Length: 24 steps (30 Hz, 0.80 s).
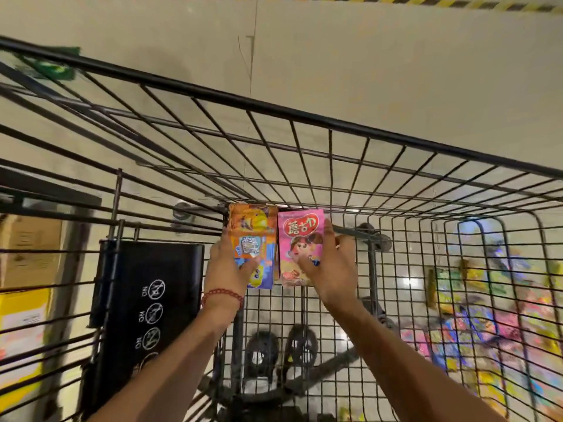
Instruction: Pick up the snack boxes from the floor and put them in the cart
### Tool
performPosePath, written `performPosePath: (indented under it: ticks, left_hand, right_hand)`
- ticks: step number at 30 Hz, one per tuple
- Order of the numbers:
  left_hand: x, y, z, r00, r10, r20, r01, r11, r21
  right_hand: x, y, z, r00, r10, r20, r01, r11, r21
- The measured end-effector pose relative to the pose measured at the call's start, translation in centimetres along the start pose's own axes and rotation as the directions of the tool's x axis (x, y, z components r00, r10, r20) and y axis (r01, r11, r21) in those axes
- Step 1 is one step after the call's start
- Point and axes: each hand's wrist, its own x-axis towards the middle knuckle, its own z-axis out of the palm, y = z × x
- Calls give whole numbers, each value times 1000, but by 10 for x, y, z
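Head view, looking down into a wire cart (304, 166). Two snack boxes sit side by side at the cart's far end, touching along their long edges. L hand (230, 266) grips the orange-blue box (254, 236), thumb across its front, fingers curled round the left edge. R hand (327, 266) grips the pink box (300, 239), fingers clamped along its right edge, thumb on the front. Both boxes' long axes run away from the person, printed faces up, tops toward the far wall of the cart. Probably held paired so they go down flat & aligned on the basket floor. More snack packs (475, 315) lie blurred on the floor beyond the cart's right side.
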Motion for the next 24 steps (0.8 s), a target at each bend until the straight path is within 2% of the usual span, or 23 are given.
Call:
performPosePath:
  ticks: [2, 4, 7, 9, 12, 14, 16, 17, 20, 24]
  left_hand:
    - [-6, 15, -9, 996, 80, -25, -75, 983, 165]
    - [-16, 31, -23, 977, 211, -39, -187, 926, 328]
    - [-37, 69, -53, 914, 405, 2, -329, 739, 588]
    - [-52, 103, -74, 894, 445, 43, -347, 631, 694]
    - [-76, 157, -102, 832, 549, 86, -406, 495, 768]
    - [-92, 192, -115, 731, 671, 123, -473, 369, 800]
    - [-107, 224, -121, 645, 750, 145, -528, 301, 794]
    - [-117, 241, -123, 618, 771, 155, -541, 274, 795]
    - [-151, 291, -119, 508, 842, 179, -607, 203, 769]
    - [-205, 348, -98, 454, 856, 247, -648, 128, 750]
  right_hand:
    - [-6, -7, -10, 999, -43, -31, 41, 998, -57]
    - [-16, -15, -26, 990, -119, -72, 110, 988, -112]
    - [-34, -23, -55, 968, -219, -127, 177, 944, -278]
    - [-49, -34, -83, 942, -262, -209, 167, 907, -386]
    - [-76, -48, -135, 926, -286, -246, 123, 845, -520]
    - [-98, -58, -175, 879, -289, -379, 62, 858, -510]
    - [-118, -62, -210, 854, -262, -449, 10, 871, -490]
    - [-128, -61, -226, 859, -237, -454, -19, 871, -491]
    - [-160, -55, -277, 778, -240, -580, -73, 883, -463]
    - [-207, -27, -337, 681, -218, -699, -151, 892, -426]
